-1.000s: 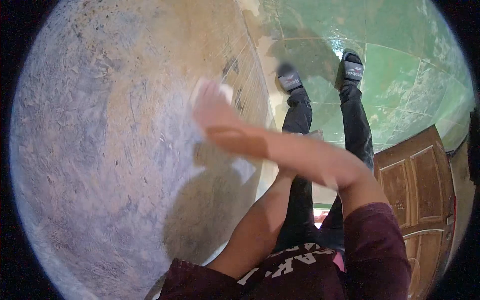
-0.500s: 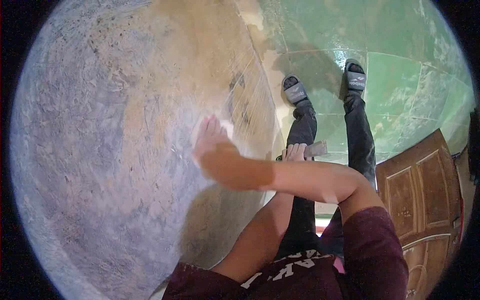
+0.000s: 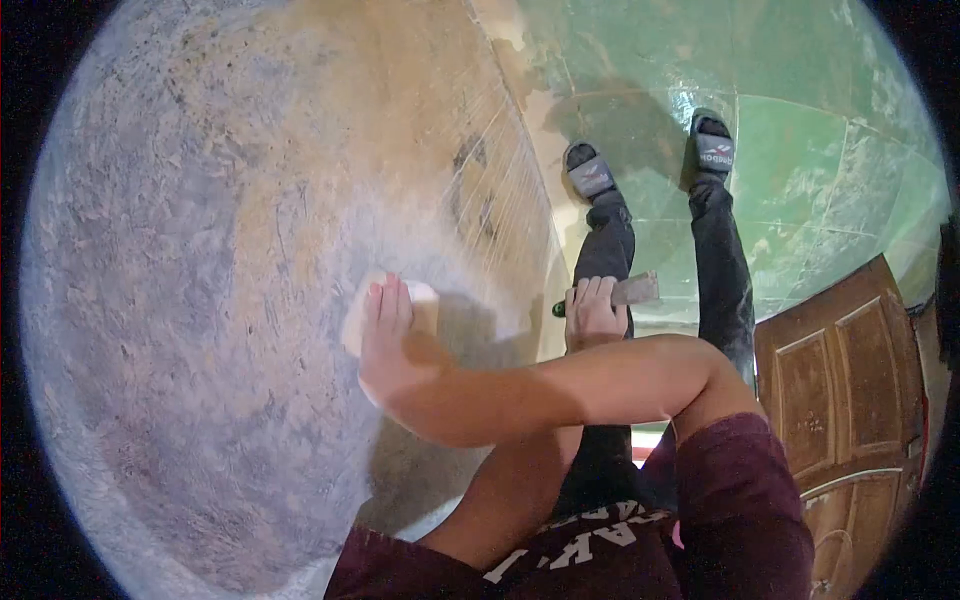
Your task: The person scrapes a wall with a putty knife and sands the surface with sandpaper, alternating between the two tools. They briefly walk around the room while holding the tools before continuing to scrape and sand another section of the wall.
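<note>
My right hand (image 3: 388, 325) reaches across to the wall on my left, fingers together, pressing a cream-coloured sheet that looks like sandpaper (image 3: 425, 310) against the surface. Pale dust hangs around it. The wall (image 3: 200, 300) is patchy, grey-white and tan, with scratch marks. In front of my legs, my left hand (image 3: 597, 310) is closed around a scraper (image 3: 637, 289). Its flat metal blade sticks out to the right, and a dark green handle end shows on the left. My fingers hide the rest of the handle.
A green tiled floor (image 3: 790, 150) with whitish smears lies under my feet, which wear grey slides (image 3: 590, 172). At the right is a brown panelled wooden door (image 3: 835, 390). The wall meets the floor along a pale strip (image 3: 545, 150).
My right hand has moved down and slightly left along the wall with the sandpaper, and dust has spread above it. My left hand still holds the scraper in nearly the same place.
</note>
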Available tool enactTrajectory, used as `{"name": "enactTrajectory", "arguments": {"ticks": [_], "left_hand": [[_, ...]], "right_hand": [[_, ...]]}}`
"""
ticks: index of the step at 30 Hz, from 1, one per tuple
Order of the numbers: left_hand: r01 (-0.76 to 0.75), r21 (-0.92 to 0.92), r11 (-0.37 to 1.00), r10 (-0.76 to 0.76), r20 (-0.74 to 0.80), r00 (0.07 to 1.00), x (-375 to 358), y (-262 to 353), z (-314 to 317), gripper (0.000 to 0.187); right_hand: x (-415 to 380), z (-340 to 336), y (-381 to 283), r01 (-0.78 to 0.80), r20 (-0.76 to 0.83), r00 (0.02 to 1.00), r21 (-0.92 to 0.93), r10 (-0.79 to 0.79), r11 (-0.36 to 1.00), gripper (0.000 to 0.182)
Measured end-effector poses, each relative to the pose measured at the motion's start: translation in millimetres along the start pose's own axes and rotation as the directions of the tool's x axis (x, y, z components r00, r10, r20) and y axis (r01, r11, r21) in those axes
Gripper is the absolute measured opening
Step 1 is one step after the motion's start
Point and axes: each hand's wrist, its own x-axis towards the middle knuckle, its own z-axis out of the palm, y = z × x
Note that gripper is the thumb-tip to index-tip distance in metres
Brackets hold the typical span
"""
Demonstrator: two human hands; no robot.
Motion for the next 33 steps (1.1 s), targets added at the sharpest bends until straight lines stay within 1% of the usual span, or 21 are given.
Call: {"name": "enactTrajectory", "arguments": {"ticks": [2, 3, 6, 8, 9, 10, 12, 13, 15, 16, 17, 18, 19, 20, 22, 24, 28, 29, 30, 32, 33], "left_hand": [[-0.009, 0.014, 1.000, 0.011, -0.097, 0.995, -2.5, -0.8, -1.0, 0.025], [-0.036, -0.003, 0.999, 0.035, -0.080, 0.996, -1.4, -4.3, -3.0, 0.024], [-0.263, 0.213, 0.941, 0.245, 0.106, 0.964, -2.0, -13.3, -3.2, 0.021], [-0.045, -0.032, 0.998, 0.044, -0.037, 0.998, 5.6, -5.0, -4.6, 0.022], [-0.020, 0.001, 1.000, 0.020, -0.084, 0.996, 1.2, -5.0, -0.7, 0.023], [0.004, 0.034, 0.999, 0.000, -0.127, 0.992, -5.7, -5.7, 1.3, 0.023], [-0.006, 0.014, 1.000, 0.007, -0.109, 0.994, 0.4, -9.3, -5.8, 0.025], [-0.140, 0.088, 0.986, 0.145, -0.057, 0.988, 4.0, -12.6, -9.1, 0.024], [-0.403, 0.213, 0.890, 0.392, 0.096, 0.915, -0.4, -19.6, -13.9, 0.024], [0.008, 0.024, 1.000, -0.006, -0.071, 0.997, -2.0, -0.8, -4.4, 0.018], [0.009, 0.023, 1.000, -0.007, -0.095, 0.995, 1.1, -0.7, -2.0, 0.019], [0.021, 0.025, 0.999, -0.018, -0.109, 0.994, -5.0, -2.3, -0.8, 0.020], [0.029, 0.024, 0.999, -0.026, -0.107, 0.994, -11.5, -15.0, 8.5, 0.020], [-0.192, 0.139, 0.971, 0.211, -0.143, 0.967, -12.9, -36.4, 23.4, 0.020], [-0.397, 0.254, 0.882, 0.441, -0.149, 0.885, -15.7, -35.4, 28.1, 0.021], [-0.004, 0.014, 1.000, 0.004, 0.007, 1.000, -5.6, -9.8, 7.6, 0.026], [-0.067, 0.038, 0.997, 0.058, 0.206, 0.977, -8.1, -19.3, -3.2, 0.038], [-0.332, 0.241, 0.912, 0.317, 0.098, 0.943, -20.5, -44.4, 35.5, 0.044], [-0.102, -0.333, 0.937, 0.138, 0.086, 0.987, -44.8, -75.6, 100.0, 0.047], [-0.080, 0.061, 0.995, 0.065, 0.210, 0.975, -8.4, -8.4, -10.9, 0.045], [-0.012, 0.088, 0.996, 0.009, 0.027, 1.000, -12.1, -21.2, 26.2, 0.042]], "right_hand": [[-6.0, -6.1, -1.1, -0.143, -0.012, 0.988, 0.325, 0.155, 0.935, 0.053], [7.2, -9.2, 39.2, 0.168, 0.024, 0.985, -0.296, -0.168, 0.940, 0.052], [9.1, 5.8, 38.4, 0.389, 0.301, 0.893, -0.147, -0.334, 0.909, 0.058], [9.9, 7.3, 27.3, 0.477, 0.407, 0.813, -0.054, -0.417, 0.877, 0.062], [-14.7, 8.8, 9.4, 0.276, 0.030, 0.961, -0.120, -0.274, 0.954, 0.046], [-31.5, 9.9, -1.9, 0.047, -0.354, 0.932, -0.099, -0.080, 0.994, 0.030], [41.1, 9.8, 36.5, 0.043, 0.165, 0.984, 0.124, -0.063, 0.991, 0.071], [32.3, 3.8, 41.7, 0.043, 0.170, 0.983, 0.119, -0.063, 0.992, 0.071], [-0.1, -24.2, 48.7, 0.329, 0.103, 0.944, -0.242, -0.312, 0.913, 0.056], [-8.4, -31.2, 49.3, 0.430, 0.090, 0.895, -0.431, -0.437, 0.793, 0.049], [-19.9, -15.6, 12.4, 0.165, -0.384, 0.893, -0.211, -0.237, 0.964, 0.036], [-11.2, 8.3, 22.7, 0.165, -0.376, 0.897, -0.202, -0.231, 0.966, 0.036], [15.6, 3.3, 49.5, 0.456, 0.113, 0.886, -0.046, -0.449, 0.889, 0.040], [32.0, -0.9, 66.3, 0.610, 0.515, 0.590, 0.220, -0.621, 0.762, 0.044], [6.5, 0.4, 62.7, 0.604, 0.363, 0.726, 0.068, -0.584, 0.794, 0.038], [-5.6, 1.9, 60.9, 0.488, -0.034, 0.862, -0.211, -0.505, 0.847, 0.027], [15.4, 10.1, 76.6, 0.709, 0.340, 0.590, 0.217, -0.733, 0.671, 0.023], [13.5, 18.2, 78.9, 0.710, 0.336, 0.589, 0.220, -0.735, 0.669, 0.023], [7.2, 32.8, 81.3, 0.710, 0.312, 0.607, 0.201, -0.731, 0.675, 0.028], [11.1, 49.4, 86.2, 0.716, 0.250, 0.645, 0.135, -0.723, 0.685, 0.039], [12.0, 38.1, 81.1, 0.719, 0.247, 0.642, 0.132, -0.725, 0.682, 0.039]]}}
